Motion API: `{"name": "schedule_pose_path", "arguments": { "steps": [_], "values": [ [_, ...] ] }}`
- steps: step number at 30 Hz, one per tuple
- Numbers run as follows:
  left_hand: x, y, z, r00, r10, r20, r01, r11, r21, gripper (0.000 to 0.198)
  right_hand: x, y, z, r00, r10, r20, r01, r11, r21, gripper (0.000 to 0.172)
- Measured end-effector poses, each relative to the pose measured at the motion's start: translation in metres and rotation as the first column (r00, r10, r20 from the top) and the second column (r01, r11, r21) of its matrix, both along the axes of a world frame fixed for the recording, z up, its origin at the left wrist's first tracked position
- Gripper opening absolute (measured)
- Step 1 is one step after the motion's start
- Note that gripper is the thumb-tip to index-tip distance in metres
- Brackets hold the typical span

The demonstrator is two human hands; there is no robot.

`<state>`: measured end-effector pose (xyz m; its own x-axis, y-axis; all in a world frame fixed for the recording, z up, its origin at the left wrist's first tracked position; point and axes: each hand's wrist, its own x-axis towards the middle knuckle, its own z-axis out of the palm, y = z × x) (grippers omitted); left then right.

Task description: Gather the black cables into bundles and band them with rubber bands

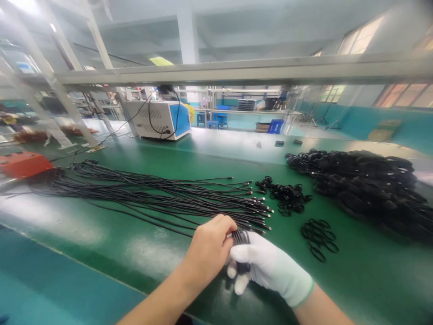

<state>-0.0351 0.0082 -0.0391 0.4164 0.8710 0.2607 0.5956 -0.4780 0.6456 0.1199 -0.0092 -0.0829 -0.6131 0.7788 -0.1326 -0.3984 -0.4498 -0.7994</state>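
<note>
A coiled black cable (241, 253) is held between both hands over the front of the green table. My right hand (267, 262), in a white glove, wraps its fingers round the coil. Bare, my left hand (213, 241) pinches the coil's upper left side; its fingertips are partly hidden. Just beyond lies a spread of straight black cables (169, 198), their metal plugs pointing right. Small black bands (291, 196) sit in a heap past the plug ends. Several looser black bands (318, 237) lie flat to the right of my gloved hand.
A large pile of black coiled cables (365, 185) covers the table's right side. At the left stands an orange-red box (23, 163). A white and blue machine (158, 119) is at the back, below a metal rail (237, 72). The green table (111, 239) ends at a front edge.
</note>
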Motion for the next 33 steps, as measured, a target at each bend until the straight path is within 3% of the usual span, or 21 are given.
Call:
{"name": "schedule_pose_path", "arguments": {
  "steps": [3,6,10,13,15,16,19,21,23,28,33],
  "values": [
    [0.006,-0.001,-0.012,0.998,0.051,-0.023,-0.048,0.995,0.089,0.022,-0.004,0.000,-0.001,0.998,-0.008,0.057,0.007,1.000,0.019,0.022],
    [0.011,0.000,-0.024,0.994,0.094,0.056,-0.098,0.993,0.061,0.020,-0.004,0.001,-0.004,0.996,-0.006,0.087,0.004,1.000,0.026,0.023],
    [0.013,0.003,-0.020,0.980,0.115,0.165,-0.112,0.993,-0.031,0.017,-0.001,0.002,-0.002,0.995,-0.033,0.098,0.033,0.999,0.007,0.020],
    [0.003,0.016,0.001,0.984,-0.034,0.173,0.076,0.967,-0.243,0.012,0.003,0.003,0.009,0.997,-0.021,0.079,0.025,0.999,-0.039,0.026],
    [-0.001,0.035,0.017,0.961,-0.198,0.195,0.262,0.877,-0.402,0.008,0.007,0.004,0.018,0.998,0.053,0.023,-0.052,0.997,-0.051,0.037],
    [0.001,0.046,0.023,0.953,-0.237,0.191,0.297,0.863,-0.410,0.009,0.008,0.006,0.023,0.995,0.103,-0.004,-0.103,0.994,-0.026,0.042],
    [0.031,0.075,0.023,0.957,-0.289,0.016,0.286,0.935,-0.211,0.011,0.013,0.009,0.032,0.974,0.226,-0.017,-0.220,0.960,0.176,0.048],
    [0.067,0.086,0.011,0.944,-0.308,-0.116,0.301,0.951,-0.074,0.009,0.017,0.010,0.035,0.970,0.244,0.001,-0.235,0.932,0.276,0.050],
    [0.104,0.092,-0.005,0.931,-0.322,-0.170,0.324,0.946,-0.021,0.008,0.022,0.010,0.037,0.968,0.250,-0.003,-0.238,0.922,0.307,0.056],
    [0.167,0.101,-0.032,0.905,-0.350,-0.242,0.357,0.934,-0.015,0.009,0.038,0.008,0.042,0.972,0.233,-0.012,-0.218,0.926,0.309,0.067],
    [0.172,0.113,-0.029,0.900,-0.382,-0.210,0.353,0.921,-0.162,0.010,0.041,0.012,0.038,0.993,0.114,-0.009,-0.107,0.952,0.286,0.053]
  ]
}}
